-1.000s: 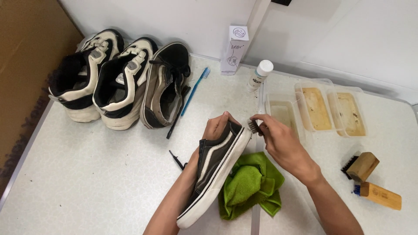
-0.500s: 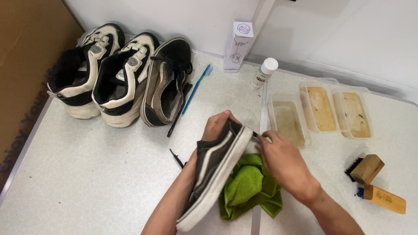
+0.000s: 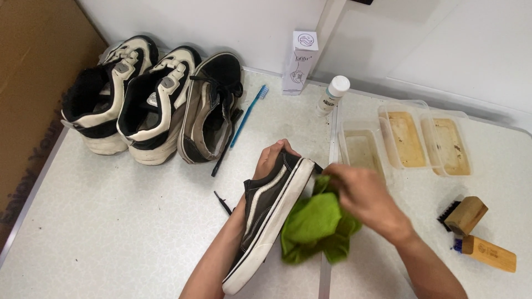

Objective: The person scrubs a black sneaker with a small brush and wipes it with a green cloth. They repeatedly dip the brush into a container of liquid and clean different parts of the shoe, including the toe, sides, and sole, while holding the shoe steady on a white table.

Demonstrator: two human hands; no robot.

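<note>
1. Since a second ago the right hand (image 3: pixel 366 200) has dropped from the shoe's toe, where it worked a small brush, onto the crumpled green microfibre cloth (image 3: pixel 316 227); its fingers curl over the cloth's top edge, blurred, so whether they grip it I cannot tell.
2. The left hand (image 3: pixel 271 160) stays inside the dark canvas sneaker with white rubber sole (image 3: pixel 271 218), fingers closed round its toe, holding it tilted on edge, sole touching the cloth.
3. Beyond lie three clear plastic tubs (image 3: pixel 404 141), a white bottle (image 3: pixel 332 94), and two wooden brushes (image 3: pixel 471 230).
4. Three more shoes (image 3: pixel 155 102) and a blue toothbrush (image 3: pixel 246 116) sit far left.
</note>
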